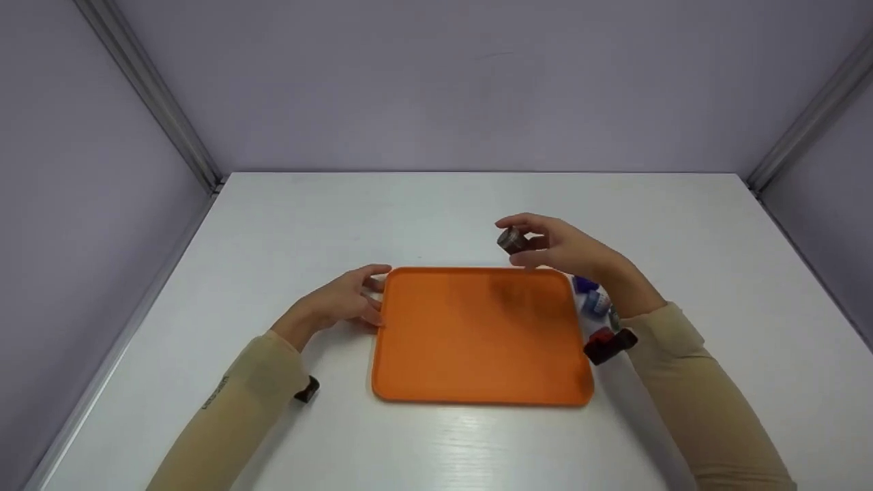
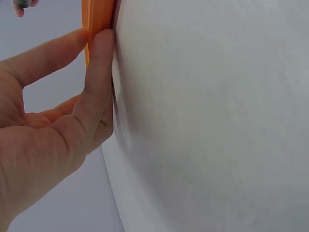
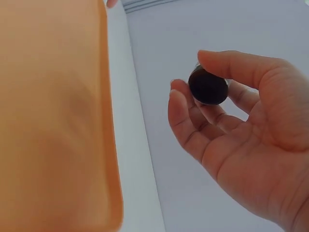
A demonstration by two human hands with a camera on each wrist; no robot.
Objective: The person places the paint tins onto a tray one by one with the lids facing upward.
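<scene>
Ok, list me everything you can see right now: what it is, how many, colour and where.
tray: one, orange, flat on the table centre, nothing on it.
small jar: one, dark grey, held in the air above the tray's far right corner.
small bottles: at least two, blue and white, on the table by the tray's right edge, partly hidden by the wrist.
table: one, white.
walls: pale lilac, on three sides.
left hand: fingers against the tray's left rim.
right hand: pinches the small jar.
wrist devices: two, black and red, one under each forearm.
</scene>
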